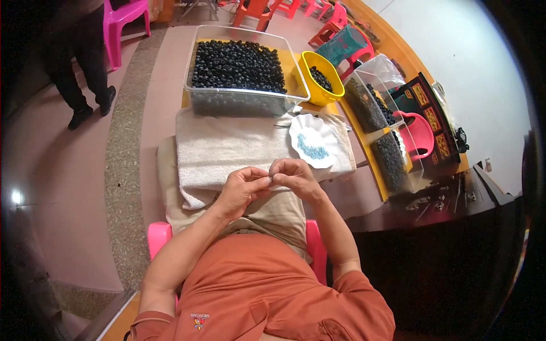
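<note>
My left hand (243, 190) and my right hand (293, 176) meet above my lap, just this side of the towel's near edge. Thumb and forefinger of each are pinched together, fingertips nearly touching. Between them shows a tiny dark thing, too small to make out. A cream towel (227, 142) lies under and beyond them. On its right part sits a white scalloped plate (327, 126) with small blue, glassy-looking bits (311, 149). Behind the towel stands a clear plastic bin (244, 101) full of small black ring-shaped pieces (236, 65).
A yellow tub (334, 90) with more black pieces stands right of the bin. Further right are clear bins (392, 165) and a dark table (432, 210) with small metal parts. Pink chairs (418, 133) stand around. A person in dark trousers (79, 74) is at far left.
</note>
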### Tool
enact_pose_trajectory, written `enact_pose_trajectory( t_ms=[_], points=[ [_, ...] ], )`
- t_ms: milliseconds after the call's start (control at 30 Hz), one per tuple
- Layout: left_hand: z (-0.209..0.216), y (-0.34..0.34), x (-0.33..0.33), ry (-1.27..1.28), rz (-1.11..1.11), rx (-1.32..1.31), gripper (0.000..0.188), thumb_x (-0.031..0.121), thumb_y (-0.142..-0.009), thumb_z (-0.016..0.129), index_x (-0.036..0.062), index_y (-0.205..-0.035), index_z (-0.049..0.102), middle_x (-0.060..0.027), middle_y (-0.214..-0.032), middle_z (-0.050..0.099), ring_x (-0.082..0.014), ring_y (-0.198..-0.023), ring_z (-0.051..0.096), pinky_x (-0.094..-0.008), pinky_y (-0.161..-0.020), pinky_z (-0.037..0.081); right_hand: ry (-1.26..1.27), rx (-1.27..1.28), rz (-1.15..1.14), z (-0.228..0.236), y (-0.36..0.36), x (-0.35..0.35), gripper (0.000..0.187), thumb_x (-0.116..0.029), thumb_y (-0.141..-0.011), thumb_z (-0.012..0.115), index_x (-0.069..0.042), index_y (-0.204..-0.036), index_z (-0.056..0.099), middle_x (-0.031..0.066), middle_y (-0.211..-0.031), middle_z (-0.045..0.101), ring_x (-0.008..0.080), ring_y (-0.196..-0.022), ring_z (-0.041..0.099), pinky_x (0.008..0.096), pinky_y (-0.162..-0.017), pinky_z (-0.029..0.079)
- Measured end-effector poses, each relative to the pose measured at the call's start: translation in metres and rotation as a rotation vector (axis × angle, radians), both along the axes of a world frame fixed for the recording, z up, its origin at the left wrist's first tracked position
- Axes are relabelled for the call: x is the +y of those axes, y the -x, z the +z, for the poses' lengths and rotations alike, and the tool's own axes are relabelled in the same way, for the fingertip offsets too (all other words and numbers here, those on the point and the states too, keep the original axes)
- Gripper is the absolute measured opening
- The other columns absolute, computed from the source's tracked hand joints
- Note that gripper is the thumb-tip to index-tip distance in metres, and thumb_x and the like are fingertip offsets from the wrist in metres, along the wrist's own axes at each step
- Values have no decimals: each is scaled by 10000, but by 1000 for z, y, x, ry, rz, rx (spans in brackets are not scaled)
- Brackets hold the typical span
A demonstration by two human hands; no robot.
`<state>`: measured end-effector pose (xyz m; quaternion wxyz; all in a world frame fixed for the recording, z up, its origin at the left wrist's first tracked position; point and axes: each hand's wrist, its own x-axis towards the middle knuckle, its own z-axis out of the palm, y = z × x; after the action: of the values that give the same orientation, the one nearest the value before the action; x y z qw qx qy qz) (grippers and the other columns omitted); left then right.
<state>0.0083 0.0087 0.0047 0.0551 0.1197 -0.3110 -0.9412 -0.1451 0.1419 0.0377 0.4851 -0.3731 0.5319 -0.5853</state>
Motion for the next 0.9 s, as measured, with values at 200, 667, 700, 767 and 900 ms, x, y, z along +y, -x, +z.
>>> enact_pose_trajectory(
  t_ms=[200,667,700,767,900],
  points=[
    [-2,-2,-2,-18,-27,61,162,59,-879,671,-10,-1017,622,-75,-973,659,-137,-877,639,-269,-791,534,2,54,-5,2,1,0,105,-70,-897,653,10,-950,613,31,-875,651,89,-815,628,228,-733,527],
    [1,-1,-3,-47,-34,87,81,57,-897,641,16,-965,624,-68,-929,651,-152,-833,630,-293,-735,557,-63,-108,-136,-1,-13,1,131,-96,-869,691,21,-912,654,61,-830,674,116,-760,644,233,-688,525],
    [2,-2,-3,-45,-30,73,81,59,-896,641,19,-965,624,-69,-928,652,-153,-832,631,-295,-734,558,-63,-108,-136,-3,-14,1,131,-96,-869,691,21,-912,654,61,-830,674,116,-760,644,233,-688,525],
    [2,-2,-3,-43,-25,61,81,60,-896,641,22,-966,623,-70,-927,653,-154,-832,632,-297,-732,560,-54,1,-171,-6,-14,2,129,-79,-868,690,31,-929,664,66,-849,661,116,-765,625,228,-682,507],
    [3,-2,-4,-71,-26,49,84,67,-898,640,27,-969,622,-65,-929,653,-151,-839,634,-304,-761,564,168,436,-251,-17,-23,3,120,1,-873,651,27,-990,660,80,-891,622,114,-791,594,232,-661,484]
  ],
)
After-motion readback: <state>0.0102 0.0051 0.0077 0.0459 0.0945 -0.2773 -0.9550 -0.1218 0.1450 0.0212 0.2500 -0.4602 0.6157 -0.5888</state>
